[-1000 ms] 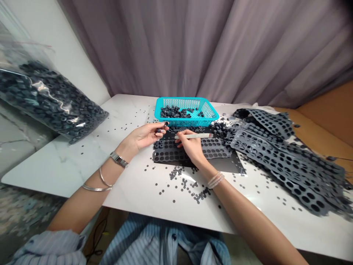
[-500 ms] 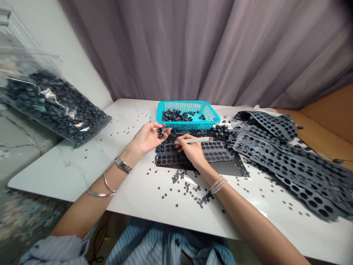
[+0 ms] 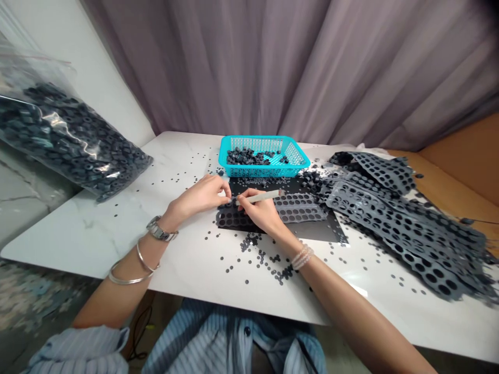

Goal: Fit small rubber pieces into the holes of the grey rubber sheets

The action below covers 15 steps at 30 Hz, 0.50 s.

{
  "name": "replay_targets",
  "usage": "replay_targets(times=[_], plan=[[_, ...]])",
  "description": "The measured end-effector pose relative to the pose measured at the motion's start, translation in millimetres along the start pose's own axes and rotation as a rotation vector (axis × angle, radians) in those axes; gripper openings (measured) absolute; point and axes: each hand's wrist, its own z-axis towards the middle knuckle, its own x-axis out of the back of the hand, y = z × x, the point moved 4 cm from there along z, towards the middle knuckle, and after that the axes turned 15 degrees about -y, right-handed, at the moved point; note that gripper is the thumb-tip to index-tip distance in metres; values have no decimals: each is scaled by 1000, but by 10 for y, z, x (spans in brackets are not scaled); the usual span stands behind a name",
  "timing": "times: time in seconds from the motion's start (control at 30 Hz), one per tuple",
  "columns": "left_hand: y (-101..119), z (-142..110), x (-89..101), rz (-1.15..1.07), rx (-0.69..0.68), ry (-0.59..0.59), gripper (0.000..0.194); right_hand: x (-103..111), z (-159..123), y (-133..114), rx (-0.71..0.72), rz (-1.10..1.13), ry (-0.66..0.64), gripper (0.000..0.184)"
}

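My left hand (image 3: 205, 195) is turned palm down, its fingers curled together at the left end of a dark grey perforated sheet (image 3: 302, 209). Small black foam-like pieces were between these fingers half a second ago; now the hand mostly hides them. In my right hand (image 3: 262, 213) a white pen-like stick (image 3: 265, 196) is gripped, its blunt end pointing right. The stick's tip is hidden near the left fingertips, over the sheet. Rows of dark round openings run along the sheet, which lies on a black mat (image 3: 331, 231).
Behind the hands stands a turquoise basket (image 3: 265, 173) with small black pieces inside. A clear bag (image 3: 78, 140) of similar pieces is at left. More perforated sheets (image 3: 393, 228) are heaped at right. Small dark discs (image 3: 249, 241) lie scattered over the white table (image 3: 175, 275).
My left hand has turned from palm up to palm down and come down to the sheet's left end. My right hand with the stick has shifted left towards it. The view has moved slightly.
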Motion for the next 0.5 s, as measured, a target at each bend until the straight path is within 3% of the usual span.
replay_targets(times=[0.1,0.3,0.43,0.5], plan=[[-76,19,-81,-34,-51,38,9,-11,-8,-69,3,-78,-13,23],[-148,93,-257,-308,-175,165,22,-38,-13,-109,10,-183,-15,22],[-142,111,-301,-519,-157,155,29,-61,-16,-106,9,-241,-16,22],[-180,113,-305,-756,-103,149,31,-64,-19,-111,7,-250,-15,23]])
